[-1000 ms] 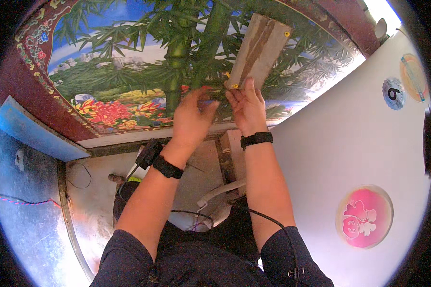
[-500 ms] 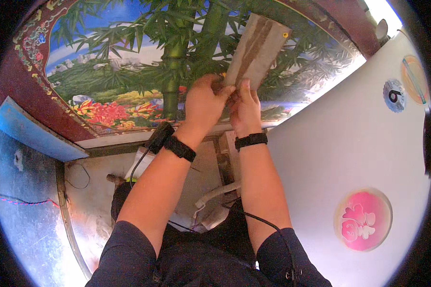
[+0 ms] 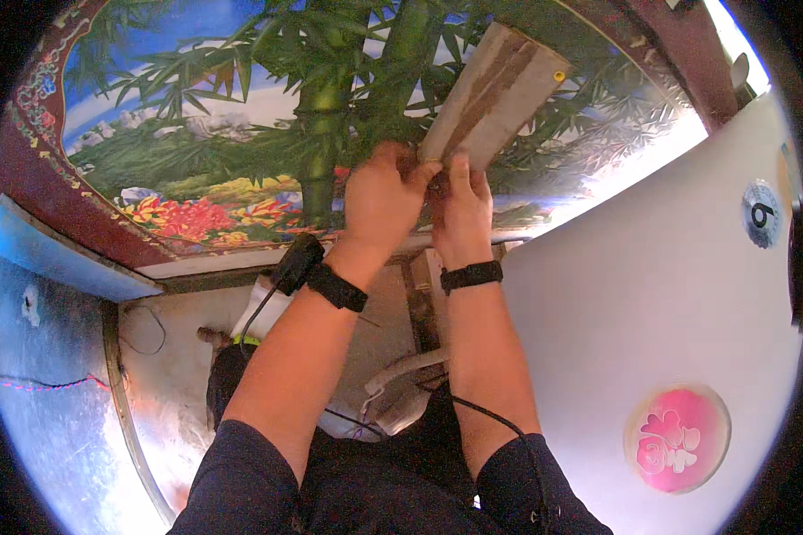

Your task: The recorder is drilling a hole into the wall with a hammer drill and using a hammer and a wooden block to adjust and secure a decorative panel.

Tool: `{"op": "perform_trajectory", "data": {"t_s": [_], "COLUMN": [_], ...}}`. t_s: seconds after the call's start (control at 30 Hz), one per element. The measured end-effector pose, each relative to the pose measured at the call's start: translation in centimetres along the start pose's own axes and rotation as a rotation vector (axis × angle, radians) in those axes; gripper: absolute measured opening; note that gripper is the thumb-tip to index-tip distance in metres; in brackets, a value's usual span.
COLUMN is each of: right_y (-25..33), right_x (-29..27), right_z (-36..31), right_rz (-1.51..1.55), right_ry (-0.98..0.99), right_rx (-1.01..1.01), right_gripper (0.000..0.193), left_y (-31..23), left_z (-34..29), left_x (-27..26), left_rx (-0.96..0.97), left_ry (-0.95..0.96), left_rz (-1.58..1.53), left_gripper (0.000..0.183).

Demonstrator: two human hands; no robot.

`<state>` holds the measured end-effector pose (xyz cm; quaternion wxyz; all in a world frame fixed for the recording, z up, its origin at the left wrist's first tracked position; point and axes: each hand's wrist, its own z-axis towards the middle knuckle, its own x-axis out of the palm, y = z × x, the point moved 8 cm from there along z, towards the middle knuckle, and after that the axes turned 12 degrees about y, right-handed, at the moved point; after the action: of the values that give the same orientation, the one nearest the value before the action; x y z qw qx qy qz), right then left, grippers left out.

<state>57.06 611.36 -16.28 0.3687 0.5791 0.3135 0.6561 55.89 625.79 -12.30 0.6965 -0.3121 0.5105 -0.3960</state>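
A flat grey strip (image 3: pixel 500 94) with a brown streak down its face and a small yellow round spot near one corner slants up to the right. Its lower end meets my two hands. My left hand (image 3: pixel 382 201) is closed at the strip's lower left corner, the thumb along its edge. Just beside it, my right hand (image 3: pixel 464 214) has its thumb up against the lower edge, with the other fingers curled mostly behind. Whatever sits between the fingertips is in shadow. Behind the strip spreads a tabletop printed with bamboo and flowers (image 3: pixel 214 214).
A white, rounded surface (image 3: pixel 598 294) with a pink round sticker (image 3: pixel 678 439) stands close on the right. At the left is a blue board (image 3: pixel 62 254). A black device (image 3: pixel 296 263) with a cable is by my left wrist. Cables and a pale pipe (image 3: pixel 401 367) lie below my arms.
The strip leans slightly further right, while my hands keep the same hold at its lower end. The whole view has shifted a little, with the white surface sitting lower.
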Motion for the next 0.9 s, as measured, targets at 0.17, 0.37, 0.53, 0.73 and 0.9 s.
{"op": "perform_trajectory", "data": {"t_s": [0.17,0.37,0.53,0.73,0.9], "right_y": [0.1,2.0,11.7,15.9,15.8], "right_x": [-1.1,-1.7,-0.2,8.0,8.4], "right_z": [0.7,1.4,-1.3,-0.6,-0.3], "right_rz": [-0.3,-0.583,-0.967,-1.347,-1.329], "right_ry": [-0.048,-0.061,-0.296,-0.329,-0.314], "right_rx": [0.056,-0.066,-0.38,-0.747,-0.773], "right_gripper": [0.031,0.041,0.075,0.11,0.109], "left_y": [0.3,-0.8,-1.4,-1.9,-2.2], "left_z": [0.7,0.3,0.6,0.4,0.4], "left_x": [0.5,0.2,0.3,0.5,0.6], "left_rx": [-0.045,0.083,0.074,0.086,0.141], "left_ry": [0.022,-0.147,0.006,0.01,-0.069], "left_rz": [-0.002,0.081,0.161,0.367,0.403], "left_gripper": [0.04,0.04,0.043,0.045,0.046]}}
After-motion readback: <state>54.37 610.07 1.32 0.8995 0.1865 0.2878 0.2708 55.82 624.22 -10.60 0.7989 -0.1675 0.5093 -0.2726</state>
